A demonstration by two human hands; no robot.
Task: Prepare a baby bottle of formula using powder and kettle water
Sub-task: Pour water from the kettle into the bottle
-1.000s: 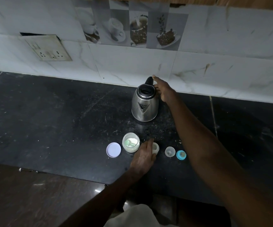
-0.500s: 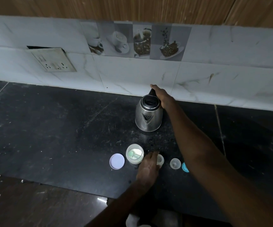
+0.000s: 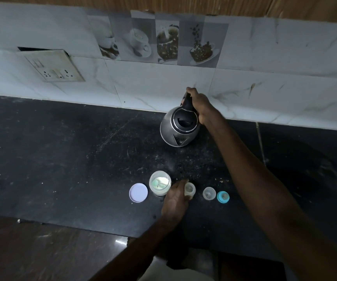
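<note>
A steel kettle [image 3: 178, 128] with a black lid is tilted forward near the back of the dark counter [image 3: 62, 159]. My right hand [image 3: 199, 103] grips its black handle. Nearer the front edge stands the small open baby bottle [image 3: 189, 189]; my left hand [image 3: 175, 199] holds it from the left side. To its left is an open jar of white powder [image 3: 160, 183] with a scoop inside, and the jar's pale lid [image 3: 138, 192] lies flat beside it.
A clear bottle cap [image 3: 209, 193] and a blue teat ring [image 3: 223, 197] lie right of the bottle. A tiled wall with a socket plate [image 3: 56, 67] backs the counter. The counter's front edge runs just below my left wrist.
My right hand has closed round the kettle handle and tipped the kettle forward, off upright. My left hand stays on the bottle.
</note>
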